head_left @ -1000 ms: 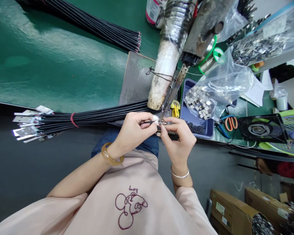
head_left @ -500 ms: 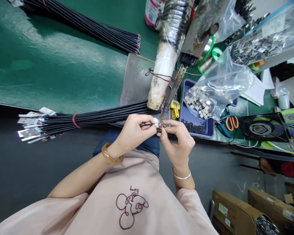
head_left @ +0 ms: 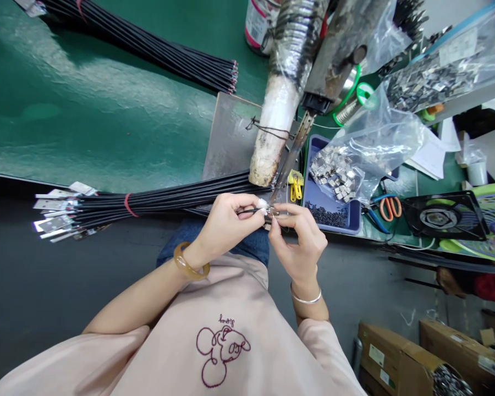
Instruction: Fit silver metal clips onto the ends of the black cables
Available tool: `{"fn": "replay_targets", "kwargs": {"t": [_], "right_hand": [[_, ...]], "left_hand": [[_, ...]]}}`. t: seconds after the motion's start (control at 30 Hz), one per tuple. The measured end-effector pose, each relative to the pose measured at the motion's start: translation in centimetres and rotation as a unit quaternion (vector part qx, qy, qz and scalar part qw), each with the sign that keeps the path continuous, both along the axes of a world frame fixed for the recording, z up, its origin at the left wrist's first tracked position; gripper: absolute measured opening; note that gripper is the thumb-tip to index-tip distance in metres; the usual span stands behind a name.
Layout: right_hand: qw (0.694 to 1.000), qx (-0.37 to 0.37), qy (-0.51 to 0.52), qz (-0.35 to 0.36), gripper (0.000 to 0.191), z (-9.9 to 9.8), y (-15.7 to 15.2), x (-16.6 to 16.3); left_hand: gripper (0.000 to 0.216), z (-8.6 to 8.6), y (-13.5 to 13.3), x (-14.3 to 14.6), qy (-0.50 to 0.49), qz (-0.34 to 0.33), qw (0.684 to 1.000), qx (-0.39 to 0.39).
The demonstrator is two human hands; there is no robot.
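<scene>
My left hand point(head_left: 231, 220) pinches a thin black cable point(head_left: 247, 210) near its end, with white wrapping on a fingertip. Facing it, my right hand point(head_left: 299, 234) is closed, thumb against fingers, on something too small to make out. The soldering iron point(head_left: 293, 157) slants down from above, its tip between my two hands and close to the fingertips. Just beyond my left hand lies a bundle of black cables point(head_left: 181, 192) tied with a red band, with metal plugs point(head_left: 58, 214) at its left end.
A white-tipped, plastic-wrapped hose point(head_left: 268, 143) hangs beside the iron. To the right are a blue tray point(head_left: 357, 220) with metal shells point(head_left: 334, 173) and small black parts, pliers point(head_left: 390, 208), a fan point(head_left: 441, 217) and a solder spool point(head_left: 348, 113). Another cable bundle point(head_left: 148, 41) lies at the back left.
Both hands stay almost where they were at the iron's tip, with only a slight shift of the right fingers. The whole view has moved a little.
</scene>
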State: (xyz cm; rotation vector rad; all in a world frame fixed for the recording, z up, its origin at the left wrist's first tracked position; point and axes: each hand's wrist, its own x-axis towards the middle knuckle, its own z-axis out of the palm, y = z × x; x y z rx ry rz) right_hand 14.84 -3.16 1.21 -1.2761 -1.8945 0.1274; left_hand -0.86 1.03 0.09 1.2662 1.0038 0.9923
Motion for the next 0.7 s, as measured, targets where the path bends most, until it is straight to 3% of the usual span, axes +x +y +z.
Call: {"fn": "replay_targets", "kwargs": {"t": [0.17,0.27,0.37,0.43,0.53,0.7], "right_hand": [[0.999,-0.026,0.039,-0.027,0.012,-0.3,-0.1,0.3],[0.987,-0.115,0.098,-0.056,0.008,-0.3,0.1,0.4],[0.960,-0.225,0.166,-0.033,0.012,-0.2,0.3,0.5],[0.943,-0.257,0.210,-0.013,0.014,-0.3,0.4,0.6],[0.934,-0.259,0.245,0.020,0.009,-0.7,0.4,0.8],[0.978,-0.141,0.146,0.045,0.009,-1.3,0.3,1.0]], "left_hand": [[0.013,-0.2,-0.3,-0.1,0.019,-0.013,1.000,0.018],[0.014,-0.5,-0.6,-0.2,0.045,-0.019,0.997,0.067],[0.016,-0.6,-0.7,-0.3,0.072,-0.015,0.983,0.170],[0.015,-0.6,-0.7,-0.5,0.082,-0.007,0.973,0.216],[0.014,-0.5,-0.6,-1.1,0.079,-0.013,0.978,0.194],[0.013,-0.5,-0.2,-1.6,0.038,-0.085,0.990,0.103]]}}
